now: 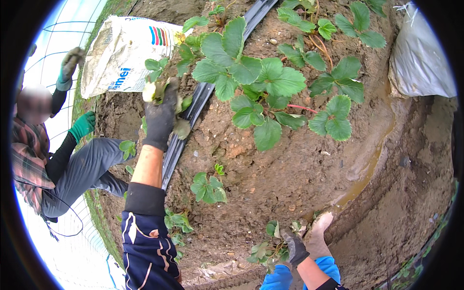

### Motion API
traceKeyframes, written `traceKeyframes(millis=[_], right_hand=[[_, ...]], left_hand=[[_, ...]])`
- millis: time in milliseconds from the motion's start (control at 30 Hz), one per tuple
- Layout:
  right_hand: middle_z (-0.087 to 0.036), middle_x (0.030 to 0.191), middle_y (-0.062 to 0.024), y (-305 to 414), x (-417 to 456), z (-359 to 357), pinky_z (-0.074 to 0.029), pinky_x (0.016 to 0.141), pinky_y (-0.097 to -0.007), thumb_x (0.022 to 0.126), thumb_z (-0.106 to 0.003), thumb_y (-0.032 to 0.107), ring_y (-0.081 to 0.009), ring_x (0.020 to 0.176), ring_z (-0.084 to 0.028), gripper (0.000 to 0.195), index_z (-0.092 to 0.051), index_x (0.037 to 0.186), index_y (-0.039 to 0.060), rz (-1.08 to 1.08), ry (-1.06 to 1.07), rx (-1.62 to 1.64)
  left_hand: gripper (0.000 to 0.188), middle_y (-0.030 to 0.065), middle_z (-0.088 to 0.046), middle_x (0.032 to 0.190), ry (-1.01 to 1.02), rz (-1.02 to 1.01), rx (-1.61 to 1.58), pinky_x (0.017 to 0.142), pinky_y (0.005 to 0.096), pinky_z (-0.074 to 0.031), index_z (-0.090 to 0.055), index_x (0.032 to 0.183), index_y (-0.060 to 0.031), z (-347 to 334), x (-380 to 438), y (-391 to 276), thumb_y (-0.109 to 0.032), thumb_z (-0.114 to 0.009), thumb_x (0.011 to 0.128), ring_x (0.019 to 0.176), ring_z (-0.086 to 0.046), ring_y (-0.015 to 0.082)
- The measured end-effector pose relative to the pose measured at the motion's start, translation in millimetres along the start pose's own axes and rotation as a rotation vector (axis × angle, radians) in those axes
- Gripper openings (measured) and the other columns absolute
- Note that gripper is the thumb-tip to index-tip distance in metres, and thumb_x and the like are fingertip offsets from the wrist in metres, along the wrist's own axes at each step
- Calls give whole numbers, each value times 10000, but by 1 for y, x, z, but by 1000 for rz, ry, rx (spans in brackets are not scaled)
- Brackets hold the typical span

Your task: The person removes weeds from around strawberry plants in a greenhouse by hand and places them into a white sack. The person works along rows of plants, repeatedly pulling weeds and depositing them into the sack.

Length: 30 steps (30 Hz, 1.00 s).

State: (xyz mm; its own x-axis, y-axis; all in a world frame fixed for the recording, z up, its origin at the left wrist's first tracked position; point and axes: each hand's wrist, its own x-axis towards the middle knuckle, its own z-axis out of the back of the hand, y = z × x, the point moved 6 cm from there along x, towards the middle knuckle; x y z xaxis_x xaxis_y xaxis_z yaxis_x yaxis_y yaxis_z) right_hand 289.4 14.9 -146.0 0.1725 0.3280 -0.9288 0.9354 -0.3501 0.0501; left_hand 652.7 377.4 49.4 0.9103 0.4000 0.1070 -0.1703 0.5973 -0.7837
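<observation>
My left hand [159, 121], in a dark work glove, reaches out over the black plastic strip. It is closed around a small clump of plucked leaves [156, 92], some pale and withered. Just beyond it lies a white woven sack [125, 54] bearing coloured stripes and writing. Low in the view, my right hand [295, 246], also gloved, grips a bunch of green and wilted strawberry leaves [264, 252] near my knees. Between the hands, a large strawberry plant [250, 78] and a smaller one [207, 188] grow from the bare soil.
A black strip [181, 136] runs diagonally along the bed. Muddy water [366, 177] fills a furrow beside my boot [319, 232]. A full pale sack [422, 58] stands at upper right. A co-worker in green gloves [83, 125] is at the left, near wire mesh.
</observation>
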Motion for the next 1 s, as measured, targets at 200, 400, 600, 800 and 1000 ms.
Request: traceKeyframes(millis=[200, 400, 600, 800, 1000], right_hand=[[-618, 967, -49, -13, 8, 13, -527, 699, -313, 911, -511, 228, -149, 806, -604, 251, -579, 1078, 54, -81, 76, 168], [-614, 948, -43, -12, 12, 21, -525, 691, -304, 911, -504, 210, -151, 794, -603, 224, -583, 1048, 52, 11, 19, 87], [-610, 928, -38, -11, 17, 32, -523, 683, -296, 911, -496, 193, -152, 782, -601, 200, -588, 1017, 50, 110, 8, 13], [-607, 917, -46, 5, 6, 16, -527, 679, -307, 911, -486, 200, -162, 781, -602, 208, -584, 1007, 43, 12, -46, 213], [-618, 929, -65, -17, 18, 44, -539, 677, -337, 910, -482, 212, -176, 757, -608, 246, -578, 1076, 57, -32, -57, 215]], left_hand=[[279, 9, -601, 900, -60, -32, 16, 716, 260, -437, -604, 1063, -54, 21, -17, 22, -270, -589, 888, 792, -535, 105], [274, 66, -624, 952, -44, -225, 300, 752, 287, -440, -588, 1076, -31, 11, -16, 7, -226, -586, 884, 839, -569, 163], [242, 104, -620, 972, 20, -689, 1072, 757, 329, -451, -589, 1100, -54, 26, -55, 18, -123, -565, 869, 841, -584, 217], [218, 96, -639, 825, -123, -342, 699, 683, 323, -468, -628, 1007, -43, 81, -69, 26, -181, -600, 841, 741, -608, 218], [448, 127, -651, 819, 210, -75, 1121, 665, 396, -491, -540, 1203, -189, 59, -16, 27, -262, -585, 763, 762, -632, 298]])
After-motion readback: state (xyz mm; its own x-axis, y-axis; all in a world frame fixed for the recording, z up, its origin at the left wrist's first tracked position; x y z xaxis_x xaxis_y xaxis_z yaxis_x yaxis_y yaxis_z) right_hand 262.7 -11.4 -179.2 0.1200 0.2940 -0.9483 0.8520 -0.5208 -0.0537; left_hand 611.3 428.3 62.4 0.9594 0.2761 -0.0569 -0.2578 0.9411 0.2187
